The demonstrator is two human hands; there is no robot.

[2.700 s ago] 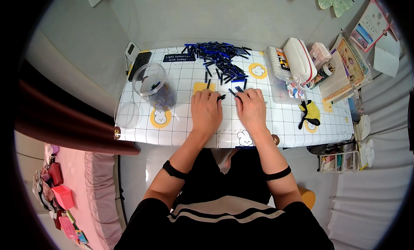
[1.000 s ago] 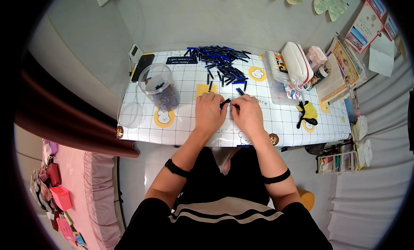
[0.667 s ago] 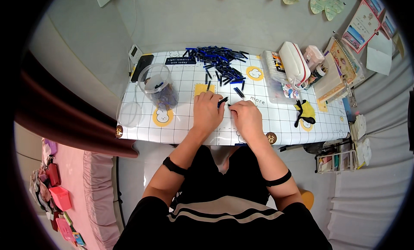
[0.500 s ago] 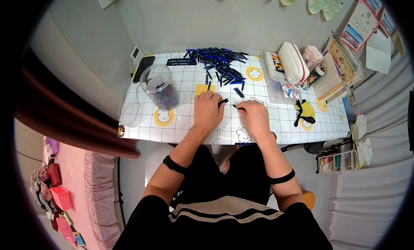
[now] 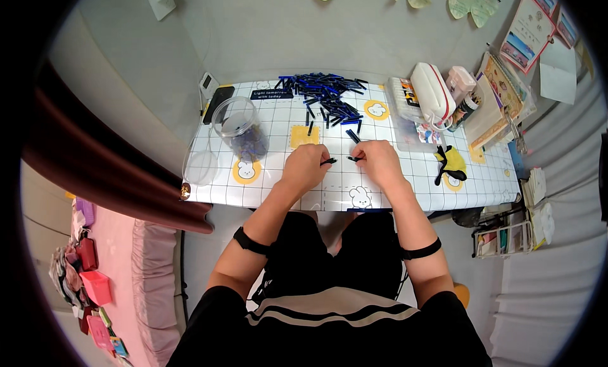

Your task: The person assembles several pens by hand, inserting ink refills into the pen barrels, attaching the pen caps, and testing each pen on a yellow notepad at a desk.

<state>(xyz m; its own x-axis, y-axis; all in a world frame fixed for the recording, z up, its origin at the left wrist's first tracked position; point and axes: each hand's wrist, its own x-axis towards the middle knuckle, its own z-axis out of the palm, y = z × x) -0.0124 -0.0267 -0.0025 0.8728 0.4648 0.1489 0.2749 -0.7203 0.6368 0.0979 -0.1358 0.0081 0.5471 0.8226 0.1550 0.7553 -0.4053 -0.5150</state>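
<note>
Between the fingertips of my left hand (image 5: 305, 167) is a short dark tube (image 5: 329, 161), which looks like a pen ink cartridge. My right hand (image 5: 381, 167) pinches another short dark piece (image 5: 354, 158), its kind hard to make out. The two pieces point at each other with a small gap, just above the table. Beyond my hands spreads a heap of blue-black ink cartridges (image 5: 326, 88). A few lie apart from it, including a side-by-side pair (image 5: 353, 136) close to my right hand. To the left stands a clear open jar (image 5: 218, 129) partly filled with similar dark pieces.
A clear round lid (image 5: 204, 167) lies left of the jar, and a black phone-like slab (image 5: 220, 104) behind it. On the right are a clear box (image 5: 411, 139), a white pouch (image 5: 432, 91) and a yellow-and-black cloth item (image 5: 451, 161). The table (image 5: 278, 196) has a checked cover.
The view has shifted slightly. My left hand has lowered a little toward me, and the two held pieces are now nearly level with each other. Both hands keep their pinch.
</note>
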